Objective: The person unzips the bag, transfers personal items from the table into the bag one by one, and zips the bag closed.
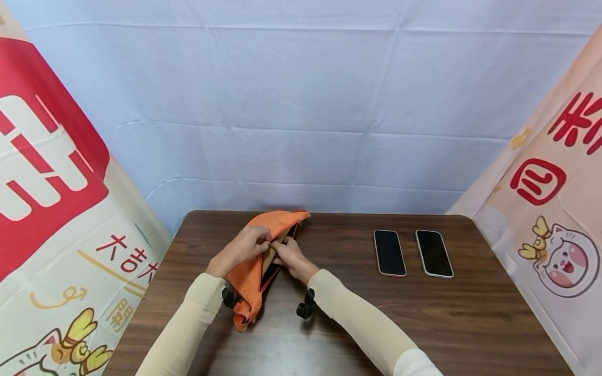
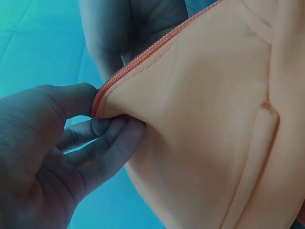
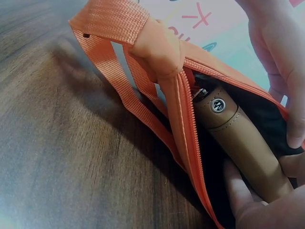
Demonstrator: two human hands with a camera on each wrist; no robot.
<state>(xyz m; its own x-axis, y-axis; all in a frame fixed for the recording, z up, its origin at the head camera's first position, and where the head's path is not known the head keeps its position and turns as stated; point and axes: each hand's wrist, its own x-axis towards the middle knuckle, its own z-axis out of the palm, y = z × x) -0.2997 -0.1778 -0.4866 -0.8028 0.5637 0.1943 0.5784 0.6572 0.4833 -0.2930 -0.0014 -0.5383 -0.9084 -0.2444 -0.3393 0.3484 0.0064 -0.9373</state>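
Observation:
An orange waist bag (image 1: 246, 274) with an open zipper stands at the left of the table, tilted up between both hands. My left hand (image 1: 244, 244) pinches the zippered edge between thumb and fingers; the left wrist view shows the cloth (image 2: 200, 109) pulled taut there. Inside the bag's dark mouth lies a brown leather case (image 3: 245, 145) with a round metal snap near its end. My right hand (image 1: 293, 258) reaches into the opening and grips this case, thumb and fingers on either side. The case's far end is hidden by the hand.
Two phones with dark screens, one in a pinkish case (image 1: 390, 253) and one in a white case (image 1: 434, 253), lie side by side on the right of the brown wooden table (image 1: 338, 292). A pale cloth (image 1: 301, 130) hangs behind; printed cloths flank both sides.

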